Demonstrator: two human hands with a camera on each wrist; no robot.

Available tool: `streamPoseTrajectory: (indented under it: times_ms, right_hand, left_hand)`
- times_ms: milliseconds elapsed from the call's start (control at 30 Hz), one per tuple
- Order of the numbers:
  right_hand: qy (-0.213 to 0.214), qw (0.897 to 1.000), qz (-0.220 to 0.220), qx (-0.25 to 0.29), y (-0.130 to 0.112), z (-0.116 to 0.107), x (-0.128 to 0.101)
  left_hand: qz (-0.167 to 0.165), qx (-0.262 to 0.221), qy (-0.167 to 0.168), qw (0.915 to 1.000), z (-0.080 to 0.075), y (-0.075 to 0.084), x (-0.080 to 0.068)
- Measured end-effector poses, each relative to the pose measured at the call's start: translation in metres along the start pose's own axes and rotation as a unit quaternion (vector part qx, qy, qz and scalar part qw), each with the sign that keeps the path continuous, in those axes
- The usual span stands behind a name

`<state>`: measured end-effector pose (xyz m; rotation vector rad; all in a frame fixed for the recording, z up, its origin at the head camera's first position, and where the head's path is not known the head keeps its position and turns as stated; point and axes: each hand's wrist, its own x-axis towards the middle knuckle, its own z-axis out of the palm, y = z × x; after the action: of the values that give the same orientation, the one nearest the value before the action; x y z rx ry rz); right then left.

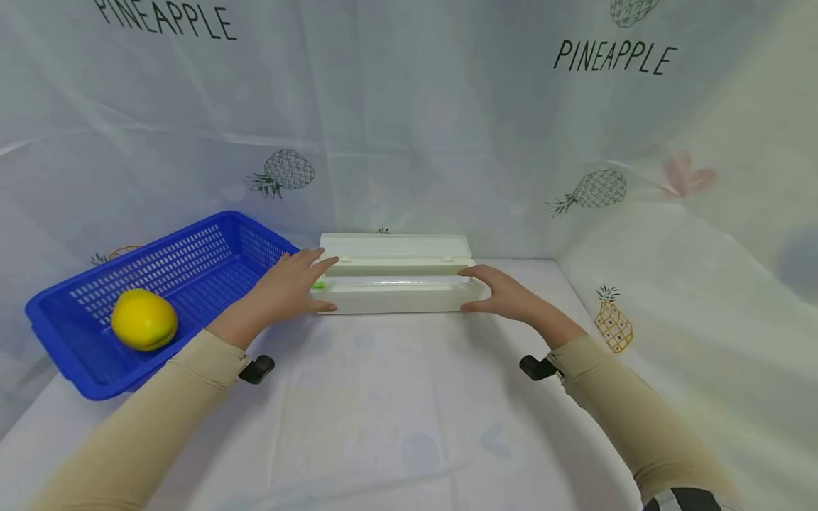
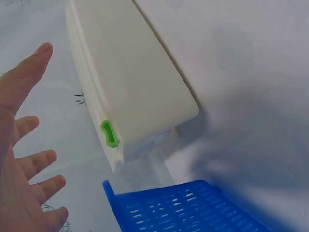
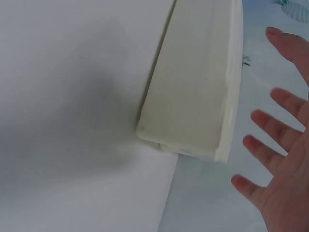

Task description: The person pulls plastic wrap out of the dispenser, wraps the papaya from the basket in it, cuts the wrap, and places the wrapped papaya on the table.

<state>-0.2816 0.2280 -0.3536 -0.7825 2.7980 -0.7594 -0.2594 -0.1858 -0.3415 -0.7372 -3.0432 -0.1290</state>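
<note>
L hand [image 1: 290,280], R hand [image 1: 501,291]: fingers spread, flanking white box [image 1: 396,273] ends, no grip.

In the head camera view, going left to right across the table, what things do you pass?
Yellow fruit → blue basket holding it → left hand → long white box → right hand.

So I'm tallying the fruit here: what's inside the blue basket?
The blue basket holds one yellow fruit near its front end; the rest of its floor shows bare. Its near wall hides a thin strip of the floor, and the spot under the fruit cannot be seen.
</note>
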Motion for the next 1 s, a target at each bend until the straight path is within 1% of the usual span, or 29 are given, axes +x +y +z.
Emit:
streamPoseTrajectory:
  times_ms: [100,267,367,500,567,700,800,900,1000]
  right_hand:
    - [-0.006,1.000,0.002,0.027,0.003,0.001,0.013]
    - [-0.005,0.998,0.008,0.055,0.007,0.005,0.033]
    - [0.000,0.998,0.013,0.068,0.010,0.007,0.043]
    - [0.003,0.998,0.019,0.062,0.016,0.006,0.053]
    - [-0.005,0.998,0.017,0.054,0.019,0.006,0.058]
    - [-0.028,0.998,0.007,0.049,0.024,0.004,0.066]
    - [-0.038,0.998,-0.003,0.051,0.026,0.004,0.072]
    - [-0.041,0.998,-0.009,0.048,0.027,0.005,0.078]
    - [-0.042,0.998,-0.007,0.043,0.028,0.006,0.083]
  left_hand:
    - [0.001,-0.016,-0.004,0.9999,0.000,0.000,0.009]
    - [0.002,-0.043,-0.013,0.9990,0.002,-0.002,0.021]
    - [-0.001,-0.073,-0.017,0.9972,0.003,-0.002,0.028]
    - [0.001,-0.095,-0.019,0.9953,0.004,0.001,0.036]
    - [-0.002,-0.102,-0.022,0.9946,0.006,0.002,0.039]
    - [-0.009,-0.106,-0.025,0.9941,0.009,0.001,0.042]
    - [-0.017,-0.104,-0.019,0.9942,0.008,-0.003,0.041]
    - [-0.023,-0.105,-0.015,0.9941,0.009,-0.008,0.041]
    - [-0.017,-0.107,-0.014,0.9940,0.010,-0.012,0.043]
